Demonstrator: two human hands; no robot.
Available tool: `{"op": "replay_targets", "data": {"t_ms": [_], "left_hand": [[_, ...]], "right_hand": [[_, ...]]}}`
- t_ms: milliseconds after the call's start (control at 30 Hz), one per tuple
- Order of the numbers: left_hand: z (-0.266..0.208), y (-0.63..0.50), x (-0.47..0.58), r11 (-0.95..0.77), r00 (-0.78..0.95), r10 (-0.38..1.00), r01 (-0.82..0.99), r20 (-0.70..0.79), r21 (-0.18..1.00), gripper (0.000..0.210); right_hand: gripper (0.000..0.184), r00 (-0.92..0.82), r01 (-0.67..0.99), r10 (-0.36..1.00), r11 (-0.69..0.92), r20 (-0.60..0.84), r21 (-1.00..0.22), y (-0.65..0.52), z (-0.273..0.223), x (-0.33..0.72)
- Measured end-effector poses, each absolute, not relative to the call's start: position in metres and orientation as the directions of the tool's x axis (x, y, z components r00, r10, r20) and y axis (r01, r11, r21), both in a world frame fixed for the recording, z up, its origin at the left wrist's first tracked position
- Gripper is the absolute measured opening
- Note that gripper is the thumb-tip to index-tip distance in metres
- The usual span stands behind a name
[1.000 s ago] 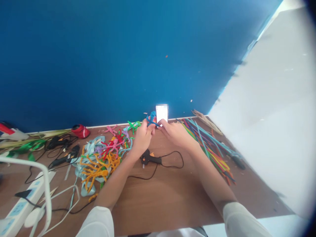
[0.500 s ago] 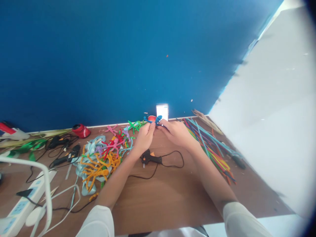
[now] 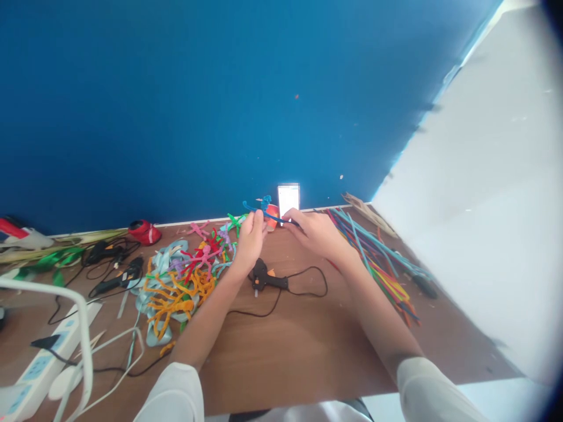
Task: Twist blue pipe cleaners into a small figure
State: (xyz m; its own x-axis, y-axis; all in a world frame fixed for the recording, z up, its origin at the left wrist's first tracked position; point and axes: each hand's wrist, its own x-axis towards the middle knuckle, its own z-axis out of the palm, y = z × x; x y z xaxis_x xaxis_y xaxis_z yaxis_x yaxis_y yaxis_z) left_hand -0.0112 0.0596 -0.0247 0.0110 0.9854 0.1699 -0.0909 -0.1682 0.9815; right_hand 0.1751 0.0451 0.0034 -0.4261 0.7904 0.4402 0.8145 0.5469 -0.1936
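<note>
Blue fuzzy bendy thing, one hand on each side

So the blue, fuzzy, thin-stemmed pipe-cleaner piece is up in the air over the back of the brown wooden desk, in front of a red-orange cup-like object and just left of a glowing upright rectangular screen. The left hand has thumb and fingers pinched together on it just below the curly clump, and the right hand pinches the straight stretch further along. Both hands are closed up narrow, with a bit of blue stem showing between them.

Handling-wise, I'd guess it weighs next to nothing: soft fuzz outside, probably a bendy wire core, so not slippery and it should keep whatever shape you give it. I'd hold the plain stem near the base of the curls, since squeezing the clump itself would likely squash it (too blurry to see exactly how it's wound).

Nearer the person there's a black plastic glue gun with an orange trigger, well apart from both hands. Orange fuzzy many-legged shapes are heaped left, loose multicoloured straight fuzzy stems right.
</note>
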Motion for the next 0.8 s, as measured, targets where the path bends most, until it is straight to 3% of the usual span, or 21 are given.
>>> {"op": "replay_targets", "data": {"t_ms": [233,367,500,667,800], "left_hand": [[-0.024,0.054,-0.012,-0.244,0.018,0.97,0.069,0.243,0.967,0.052],[-0.024,0.053,-0.01,-0.256,0.04,0.966,0.052,0.254,0.965,0.05],[-0.025,0.054,-0.009,-0.229,0.049,0.972,-0.015,0.23,0.973,0.05],[-0.024,0.055,-0.006,-0.23,0.001,0.972,-0.23,0.237,0.946,0.048],[-0.024,0.058,-0.006,-0.262,-0.111,0.964,-0.303,0.239,0.916,0.047]], "right_hand": [[0.029,-0.417,0.829,0.78,0.537,0.466,-0.157,0.043,0.004,0.169],[0.03,-0.411,0.832,0.789,0.529,0.457,-0.166,0.041,0.005,0.167],[0.028,-0.388,0.82,0.8,0.526,0.457,-0.225,0.041,0.005,0.169],[0.024,-0.33,0.799,0.833,0.497,0.444,-0.339,0.046,0.004,0.172],[0.036,-0.26,0.814,0.89,0.411,0.375,-0.41,0.051,0.0,0.178]]}}
